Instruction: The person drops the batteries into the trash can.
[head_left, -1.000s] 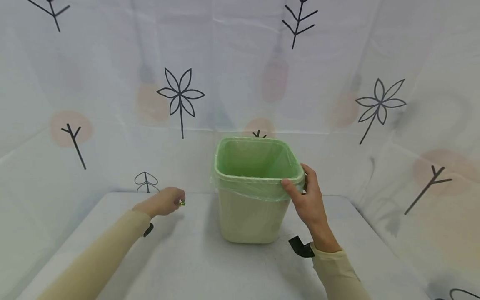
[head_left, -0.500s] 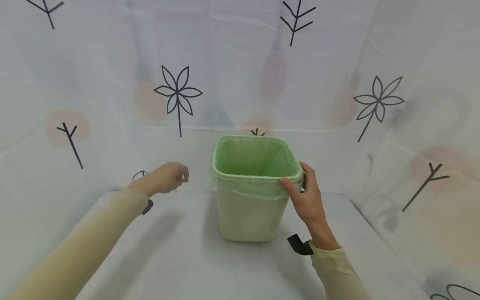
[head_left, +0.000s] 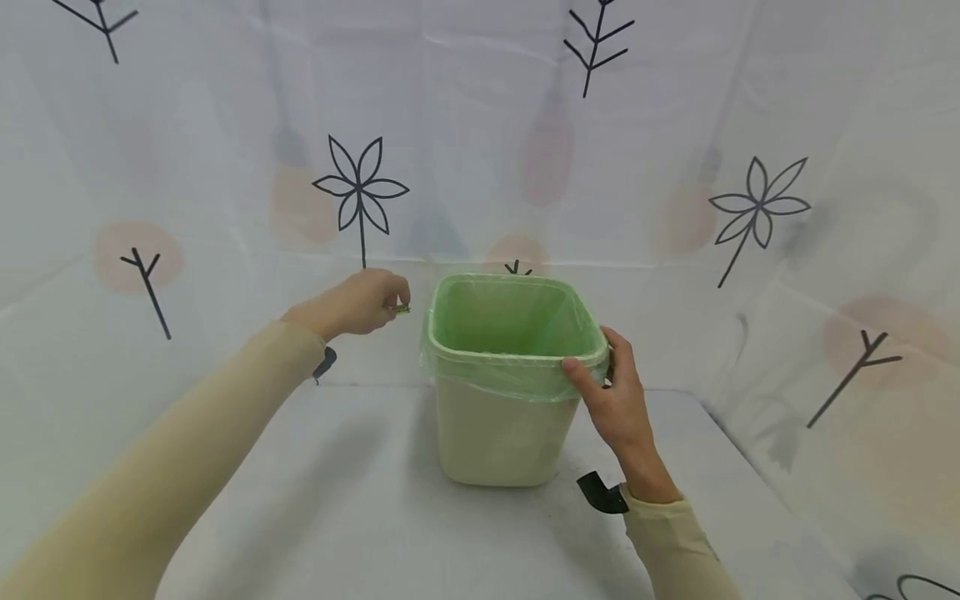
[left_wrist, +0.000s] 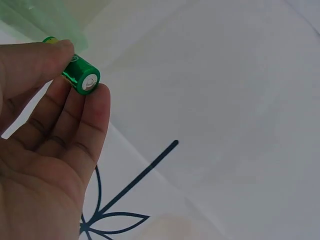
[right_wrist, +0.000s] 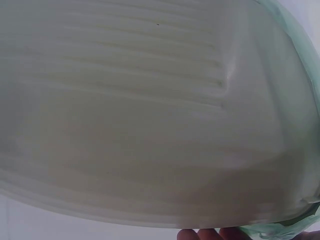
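In the head view, my left hand [head_left: 352, 303] is raised above the table, a little left of the trash bin's rim. Its thumb and fingertips pinch a small green battery [left_wrist: 82, 75], whose flat silver end shows in the left wrist view. The cream trash bin [head_left: 502, 442] stands upright on the table, lined with a thin green plastic bag [head_left: 495, 382] folded over its rim. My right hand [head_left: 618, 408] grips the bin's near right corner, thumb over the front of the rim and fingers round the side. The ribbed bin wall fills most of the right wrist view.
The bin stands on a white table [head_left: 465, 542]. Close behind and to both sides hangs a white cloth backdrop [head_left: 465, 125] printed with dark flowers, twigs and pale pink spots. A black band [head_left: 602, 493] sits at the right wrist.
My left hand has risen from near the tabletop and shifted right toward the bin's rim, still pinching the battery. The right hand and bin stay where they were.
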